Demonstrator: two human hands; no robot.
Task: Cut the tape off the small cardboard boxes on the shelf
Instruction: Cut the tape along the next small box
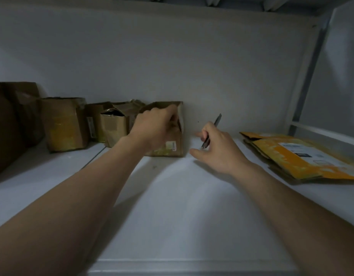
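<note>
A small brown cardboard box stands upright against the back wall of the white shelf, a label low on its front. My left hand grips the box near its top right edge, fingers curled over the front. Just right of the box, my right hand holds a thin dark cutter that points up and to the right; its blade is clear of the box. Thumb and forefinger of that hand stick out to the left.
Left of the held box stand more small boxes: an open one, a taller one and a large dark bag or box at the far left. Flattened orange-printed cardboard lies at the right. A metal upright bounds the right side.
</note>
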